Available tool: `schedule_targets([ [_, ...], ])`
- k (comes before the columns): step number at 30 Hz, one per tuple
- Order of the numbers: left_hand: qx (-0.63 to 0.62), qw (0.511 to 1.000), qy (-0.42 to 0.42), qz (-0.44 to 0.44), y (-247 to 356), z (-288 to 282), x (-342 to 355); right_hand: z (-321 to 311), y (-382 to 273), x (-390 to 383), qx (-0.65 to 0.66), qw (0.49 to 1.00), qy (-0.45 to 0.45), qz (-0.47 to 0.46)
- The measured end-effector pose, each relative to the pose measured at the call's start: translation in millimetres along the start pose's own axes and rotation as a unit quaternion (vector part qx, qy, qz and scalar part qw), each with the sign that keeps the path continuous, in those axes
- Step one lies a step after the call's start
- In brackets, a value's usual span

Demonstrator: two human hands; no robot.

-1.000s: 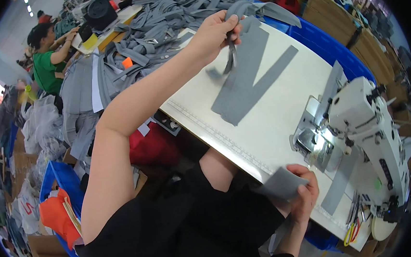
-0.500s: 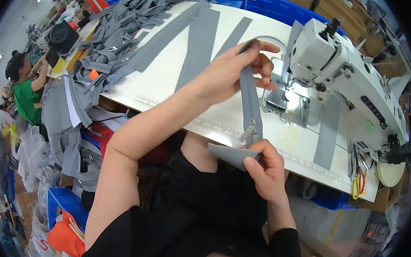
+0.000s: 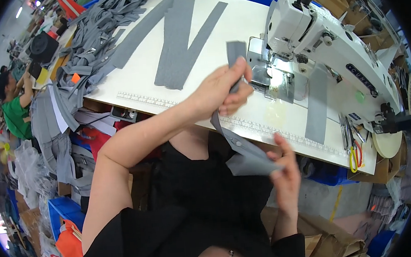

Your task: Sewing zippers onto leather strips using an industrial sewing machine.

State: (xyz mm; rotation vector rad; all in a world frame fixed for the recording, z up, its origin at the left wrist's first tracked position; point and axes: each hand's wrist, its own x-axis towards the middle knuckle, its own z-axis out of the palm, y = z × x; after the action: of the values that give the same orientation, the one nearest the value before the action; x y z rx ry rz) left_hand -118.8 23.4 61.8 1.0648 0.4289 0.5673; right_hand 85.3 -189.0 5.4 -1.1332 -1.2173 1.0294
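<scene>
My left hand (image 3: 228, 85) is closed on a long grey zipper strip (image 3: 235, 49), just in front of the sewing machine's plate (image 3: 277, 91). The strip runs down past the table's front edge to a grey fabric piece (image 3: 247, 166) with a small metal zipper pull (image 3: 237, 142) visible above it. My right hand (image 3: 283, 170) grips the lower end with thumb and curled fingers, its index finger raised. Several flat grey strips (image 3: 175, 48) lie on the white table (image 3: 141, 78).
The white sewing machine (image 3: 314, 38) occupies the table's right, with scissors (image 3: 355, 158) and tweezers nearby. Tangled grey strips (image 3: 88, 50) are heaped at the back left, near a co-worker in green (image 3: 16, 109). Blue bins (image 3: 65, 212) stand beside and below the table.
My left hand has come down and right from the back of the table with the strip, now gripping it in front of the machine. My right hand rose to its lower end. The view has shifted.
</scene>
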Motion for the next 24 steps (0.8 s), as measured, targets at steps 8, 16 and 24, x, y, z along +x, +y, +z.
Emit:
schedule_targets([
  [8, 0.397, 0.857, -0.187, 0.271, -62, 46, -23, 8, -6, 18, -0.03, 0.95, 0.289, -0.114],
  [16, -0.149, 0.985, -0.011, 0.09, -107, 69, -35, 25, 0, 30, 0.178, 0.965, 0.185, -0.055],
  [24, 0.032, 0.963, 0.176, 0.199, -112, 77, -31, 14, 8, 27, 0.279, 0.953, 0.12, 0.0],
])
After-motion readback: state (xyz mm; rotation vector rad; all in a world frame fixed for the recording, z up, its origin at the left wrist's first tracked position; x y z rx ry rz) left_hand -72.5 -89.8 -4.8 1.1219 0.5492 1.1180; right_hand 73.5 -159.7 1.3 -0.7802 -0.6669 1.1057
